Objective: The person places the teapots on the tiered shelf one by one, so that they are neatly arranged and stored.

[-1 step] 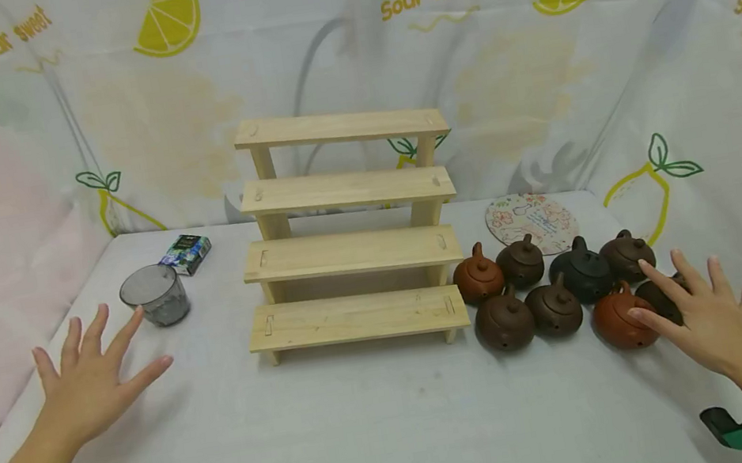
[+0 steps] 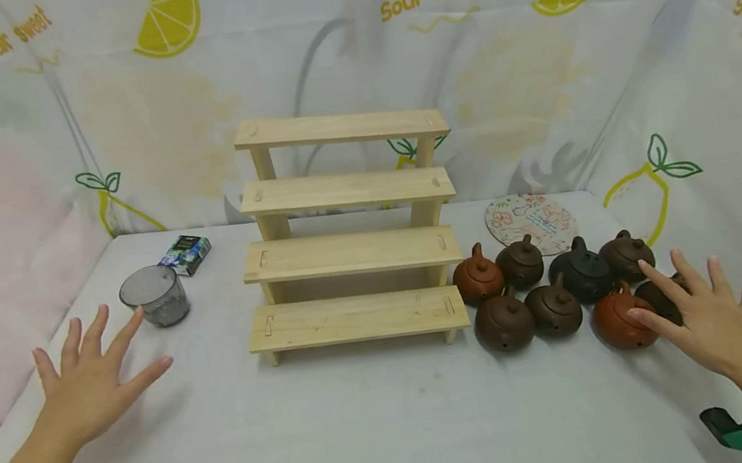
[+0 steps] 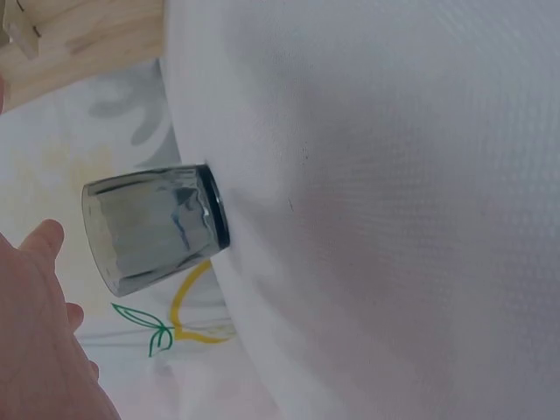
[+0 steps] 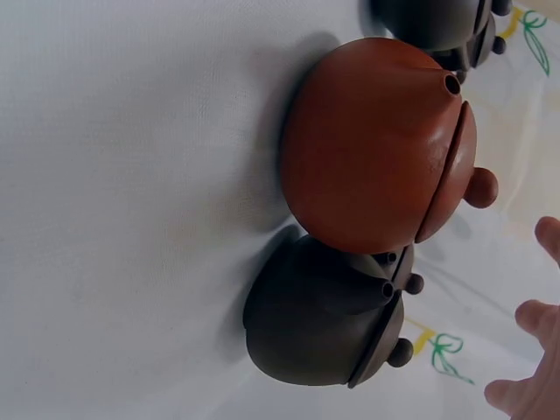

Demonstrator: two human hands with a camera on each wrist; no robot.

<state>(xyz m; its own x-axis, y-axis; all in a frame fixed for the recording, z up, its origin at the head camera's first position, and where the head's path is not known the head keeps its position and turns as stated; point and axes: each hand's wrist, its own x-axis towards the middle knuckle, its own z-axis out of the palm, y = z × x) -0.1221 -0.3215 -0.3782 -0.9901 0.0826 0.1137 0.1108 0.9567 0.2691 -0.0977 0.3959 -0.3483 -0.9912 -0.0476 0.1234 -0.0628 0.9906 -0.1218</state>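
Note:
My left hand (image 2: 88, 386) hovers with spread fingers over the table's left side, holding nothing. Just beyond its fingertips stands a grey see-through glass cup (image 2: 164, 301), upright in the head view and sideways in the left wrist view. On the right, my right hand (image 2: 715, 320) is spread above the teapots, also with nothing in it. Nearest it are a reddish-brown clay teapot (image 2: 620, 322) and a black teapot (image 4: 306, 315), partly hidden behind the fingers in the head view. Several dark brown teapots (image 2: 504, 321), another reddish teapot (image 2: 478, 278) and a black one (image 2: 580, 274) cluster to their left.
A four-step wooden shelf (image 2: 358, 317) stands mid-table, its right end close to the teapots. Behind the cup lies a small dark box (image 2: 186, 254) with a blue-green print. A round floral mat (image 2: 531, 223) lies behind the teapots. Printed cloth hangs around the back and sides.

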